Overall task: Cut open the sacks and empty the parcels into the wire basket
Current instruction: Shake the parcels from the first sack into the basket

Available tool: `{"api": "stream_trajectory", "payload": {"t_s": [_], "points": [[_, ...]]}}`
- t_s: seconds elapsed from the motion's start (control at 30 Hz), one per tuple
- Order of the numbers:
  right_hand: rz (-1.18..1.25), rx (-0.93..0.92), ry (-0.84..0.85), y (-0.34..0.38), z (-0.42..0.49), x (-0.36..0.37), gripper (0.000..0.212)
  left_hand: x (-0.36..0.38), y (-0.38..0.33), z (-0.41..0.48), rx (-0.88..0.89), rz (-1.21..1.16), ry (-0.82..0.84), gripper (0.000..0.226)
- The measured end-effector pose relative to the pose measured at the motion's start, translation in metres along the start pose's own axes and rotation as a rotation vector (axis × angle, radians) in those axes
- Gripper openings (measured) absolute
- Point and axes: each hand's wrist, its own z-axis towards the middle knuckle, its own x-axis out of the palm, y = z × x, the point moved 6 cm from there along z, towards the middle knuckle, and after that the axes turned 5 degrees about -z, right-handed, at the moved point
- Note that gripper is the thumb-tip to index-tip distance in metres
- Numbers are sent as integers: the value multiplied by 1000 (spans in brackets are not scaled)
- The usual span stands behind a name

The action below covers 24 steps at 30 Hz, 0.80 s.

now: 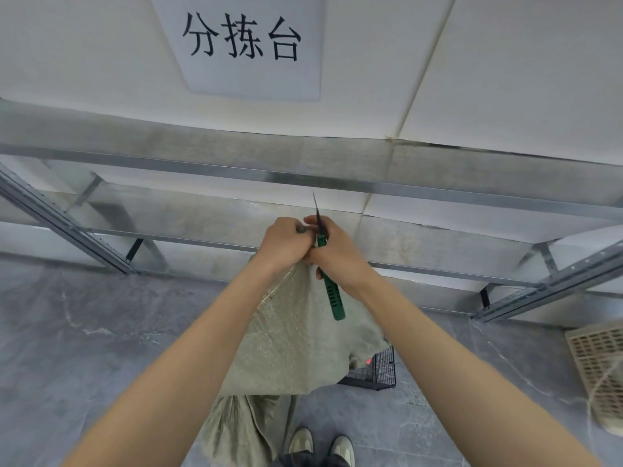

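Note:
A grey-green woven sack [290,338] hangs lifted in front of me, its top bunched up at chest height. My left hand [283,244] grips that bunched top. Right beside it, my right hand [337,251] holds a green-handled knife [332,294], blade pointing up and away above the hands, and its fingers also touch the sack top. The sack's lower part drapes over a black wire basket [377,369] on the floor, of which only a corner shows, with something red inside. A second sack [242,429] lies crumpled on the floor below.
A metal shelf rack [303,183] runs across in front of me, with a paper sign [246,45] on the wall above. A beige plastic crate [596,362] sits at the right edge. My shoes [320,446] stand on the grey tiled floor.

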Motion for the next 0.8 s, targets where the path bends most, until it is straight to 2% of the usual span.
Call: {"api": "stream_trajectory", "payload": {"t_s": [0.07, 0.2, 0.43, 0.53, 0.63, 0.8], "points": [[-39, 46, -42, -9, 2, -1, 46, 1, 4, 0, -14, -5, -7, 18], [-53, 81, -106, -21, 4, -7, 15, 4, 5, -2, 0, -101, 34, 17], [128, 155, -145, -32, 13, -23, 10, -3, 1, -10, 84, -222, 108, 23], [331, 192, -182, -41, 15, -34, 9, -20, 20, 0, -3, -325, 50, 23], [557, 239, -263, -53, 18, -49, 11, -32, 56, 6, -69, -236, -2, 15], [895, 337, -313, -68, 23, -53, 19, -15, 137, 7, -237, 80, 132, 25]]}}
